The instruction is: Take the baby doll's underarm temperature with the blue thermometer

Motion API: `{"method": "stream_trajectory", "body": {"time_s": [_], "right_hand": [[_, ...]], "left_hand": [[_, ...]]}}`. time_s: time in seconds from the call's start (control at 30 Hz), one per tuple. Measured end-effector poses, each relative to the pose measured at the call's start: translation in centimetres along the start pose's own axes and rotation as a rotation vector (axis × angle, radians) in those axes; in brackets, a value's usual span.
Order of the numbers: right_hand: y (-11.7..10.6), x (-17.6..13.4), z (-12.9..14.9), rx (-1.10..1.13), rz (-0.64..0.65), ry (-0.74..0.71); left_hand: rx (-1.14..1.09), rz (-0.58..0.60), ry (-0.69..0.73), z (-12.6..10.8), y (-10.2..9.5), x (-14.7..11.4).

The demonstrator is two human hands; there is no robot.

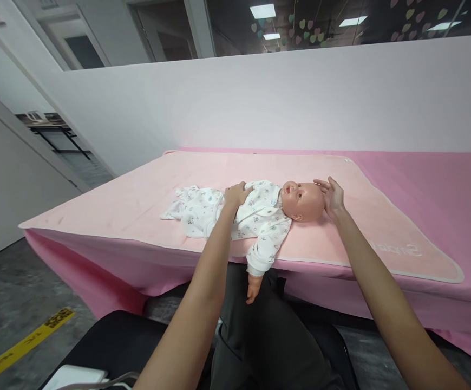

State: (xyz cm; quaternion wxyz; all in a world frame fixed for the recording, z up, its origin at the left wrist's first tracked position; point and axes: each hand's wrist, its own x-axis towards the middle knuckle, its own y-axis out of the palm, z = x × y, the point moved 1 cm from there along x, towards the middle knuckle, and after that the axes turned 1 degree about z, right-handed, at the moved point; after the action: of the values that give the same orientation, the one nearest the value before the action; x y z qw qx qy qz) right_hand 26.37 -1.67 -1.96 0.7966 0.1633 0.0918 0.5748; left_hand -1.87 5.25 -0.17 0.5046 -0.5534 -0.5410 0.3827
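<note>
A baby doll [260,208] in a white patterned outfit lies on its back, its head toward the right. One doll arm hangs over the table's front edge. My left hand [237,195] rests on the doll's belly, fingers lying flat on the cloth. At the crown of the doll's bald head [305,202] is my right hand [332,196], its fingers stretched out and apart, the fingertips at the top of the head. Whether those fingertips press on the head I cannot tell.
Beneath the doll a peach mat [130,200] covers much of a table with a pink cloth [434,189]. A white wall [280,103] stands behind. My legs and a black chair [117,341] are below, with a white device [75,377] and cable at the lower left.
</note>
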Motion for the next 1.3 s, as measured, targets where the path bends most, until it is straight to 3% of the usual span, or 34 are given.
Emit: {"method": "stream_trajectory", "body": {"time_s": [1.3], "right_hand": [[0.05,-0.09,0.05,-0.024,-0.016,-0.033]], "left_hand": [[-0.002,-0.001,-0.005,-0.03,-0.03,-0.08]]}}
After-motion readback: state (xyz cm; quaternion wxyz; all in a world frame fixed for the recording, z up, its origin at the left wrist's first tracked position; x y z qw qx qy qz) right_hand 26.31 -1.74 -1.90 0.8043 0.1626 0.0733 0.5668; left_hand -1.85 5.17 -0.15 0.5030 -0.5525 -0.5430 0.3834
